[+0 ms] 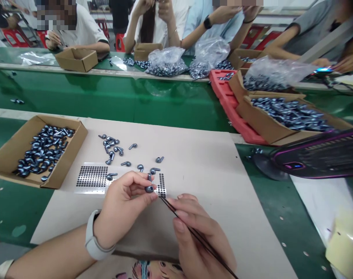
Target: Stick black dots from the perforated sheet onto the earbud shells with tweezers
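Between its thumb and fingers, my left hand (126,199) pinches a dark blue earbud shell (149,189). My right hand (199,228) is closed round a pair of thin black tweezers (190,228), whose tips reach the earbud from the right. Whether the tips hold anything is too small to tell. Under and beside my left hand lies a clear sheet of small black round stickers (92,176), partly covered by the hand. Several loose earbud shells (111,145) lie on the beige board just beyond.
A cardboard box of earbud shells (42,151) stands at left. At right are another filled box (289,116), a red tray (231,108), a dark fan (318,155) and a tape roll (345,244). Several people sit across the green conveyor (121,97), near plastic bags of parts (167,64).
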### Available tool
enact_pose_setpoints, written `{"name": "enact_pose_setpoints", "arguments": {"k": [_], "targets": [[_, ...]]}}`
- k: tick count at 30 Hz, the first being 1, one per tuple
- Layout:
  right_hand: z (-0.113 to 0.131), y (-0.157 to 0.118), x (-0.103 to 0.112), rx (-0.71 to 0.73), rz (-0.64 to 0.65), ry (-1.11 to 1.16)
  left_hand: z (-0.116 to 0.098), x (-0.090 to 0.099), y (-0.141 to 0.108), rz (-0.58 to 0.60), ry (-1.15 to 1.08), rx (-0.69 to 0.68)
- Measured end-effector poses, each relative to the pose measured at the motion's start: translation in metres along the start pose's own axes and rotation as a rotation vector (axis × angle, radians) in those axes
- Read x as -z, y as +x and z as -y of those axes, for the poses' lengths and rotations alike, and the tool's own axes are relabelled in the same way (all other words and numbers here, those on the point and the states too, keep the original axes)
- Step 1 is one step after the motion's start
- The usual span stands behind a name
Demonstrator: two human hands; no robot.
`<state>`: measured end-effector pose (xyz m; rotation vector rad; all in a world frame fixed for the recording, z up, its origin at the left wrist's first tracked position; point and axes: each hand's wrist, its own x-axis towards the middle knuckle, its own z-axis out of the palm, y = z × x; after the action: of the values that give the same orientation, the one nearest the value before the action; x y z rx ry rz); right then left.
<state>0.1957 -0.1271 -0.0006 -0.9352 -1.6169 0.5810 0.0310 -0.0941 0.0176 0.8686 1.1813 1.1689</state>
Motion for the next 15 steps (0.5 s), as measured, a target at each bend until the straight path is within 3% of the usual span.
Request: {"name": "enact_pose_setpoints", "arguments": {"k": [15], "targets": [[0.0017,-0.0014,-0.0017,0.008,0.022,-0.056,0.0013,-0.0016,-0.0002,0.019,-0.012,-0.016]]}}
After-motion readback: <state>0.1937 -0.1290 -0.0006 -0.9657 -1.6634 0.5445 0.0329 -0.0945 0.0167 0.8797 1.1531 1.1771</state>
